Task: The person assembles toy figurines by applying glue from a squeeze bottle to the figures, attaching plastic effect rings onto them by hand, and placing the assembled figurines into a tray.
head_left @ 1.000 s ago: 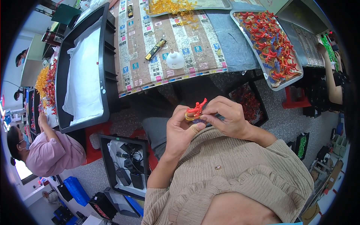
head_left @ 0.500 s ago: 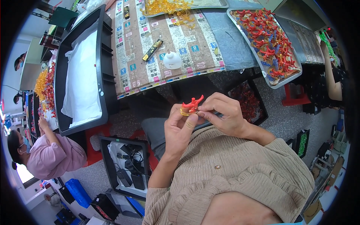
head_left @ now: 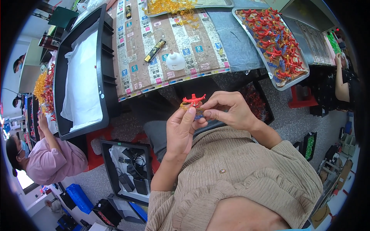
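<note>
A small red plastic figure [head_left: 194,100] with outstretched arms is held upright in front of my body, joined with a yellow translucent piece and a blue part low down. My left hand [head_left: 180,129] pinches it from the left between thumb and fingers. From the right, the thumb and forefinger of my right hand [head_left: 227,109] close on its yellow and blue lower part. Fingers cover much of that lower part. A white squeeze bottle [head_left: 175,61] and a black-and-gold tube [head_left: 155,51] rest on the table beyond my hands.
At right a metal tray [head_left: 302,79] holds many red, blue and yellow figures. Another tray [head_left: 210,4] of yellow pieces lies at the back. A black bin [head_left: 106,82] lined with white stands left. Co-workers sit on both sides; a black crate [head_left: 106,163] with chargers is on the floor.
The figure has been turned and raised slightly, so its blue lower part now shows. Both hands have shifted a little left, keeping their pinch. The co-worker at left has raised a hand.
</note>
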A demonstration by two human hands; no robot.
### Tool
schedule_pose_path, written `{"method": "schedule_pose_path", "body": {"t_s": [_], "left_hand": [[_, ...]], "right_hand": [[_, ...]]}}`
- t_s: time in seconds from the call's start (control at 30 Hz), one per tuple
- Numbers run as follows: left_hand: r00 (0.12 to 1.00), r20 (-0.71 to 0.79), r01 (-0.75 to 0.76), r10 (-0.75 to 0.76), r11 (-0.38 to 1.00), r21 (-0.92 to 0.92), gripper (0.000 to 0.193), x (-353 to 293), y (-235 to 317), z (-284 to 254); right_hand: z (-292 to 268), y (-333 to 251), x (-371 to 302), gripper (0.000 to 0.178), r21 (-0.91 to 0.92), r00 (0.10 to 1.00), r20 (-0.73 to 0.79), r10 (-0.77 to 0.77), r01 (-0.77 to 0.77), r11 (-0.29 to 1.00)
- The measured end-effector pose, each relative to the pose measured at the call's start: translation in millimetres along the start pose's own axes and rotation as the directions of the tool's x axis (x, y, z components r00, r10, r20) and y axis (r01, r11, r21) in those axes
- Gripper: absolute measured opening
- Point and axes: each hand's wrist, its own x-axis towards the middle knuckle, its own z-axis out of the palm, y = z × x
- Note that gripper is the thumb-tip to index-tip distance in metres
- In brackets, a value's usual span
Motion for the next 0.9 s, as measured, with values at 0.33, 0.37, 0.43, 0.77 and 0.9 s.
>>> {"method": "schedule_pose_path", "body": {"t_s": [0.33, 0.37, 0.43, 0.77, 0.9], "left_hand": [[0.937, -0.016, -0.315, 0.350, 0.860, 0.403, 0.012, 9, -1, 8], [0.906, -0.008, -0.352, 0.423, 0.765, 0.539, 0.012, 13, -2, 7], [0.832, 0.084, -0.438, 0.548, 0.556, 0.707, 0.018, 20, -3, -3], [0.489, 0.695, -0.526, 0.527, -0.458, 0.717, 0.044, 43, 13, 1], [0.483, 0.747, -0.524, 0.457, -0.533, 0.664, 0.042, 57, 17, 1]], "right_hand": [[1, 9, 2, 0.017, -0.200, 0.989, 0.016, -0.146, 0.147, 0.969], [3, 6, 3, 0.017, -0.201, 0.988, 0.021, -0.151, 0.152, 0.968], [9, -1, 4, 0.019, -0.305, 0.952, -0.162, -0.261, 0.204, 0.930], [17, 5, 16, 0.013, -0.516, 0.893, -0.253, -0.373, 0.202, 0.833], [15, 5, 21, 0.010, -0.451, 0.905, -0.347, -0.244, 0.068, 0.890]]}}
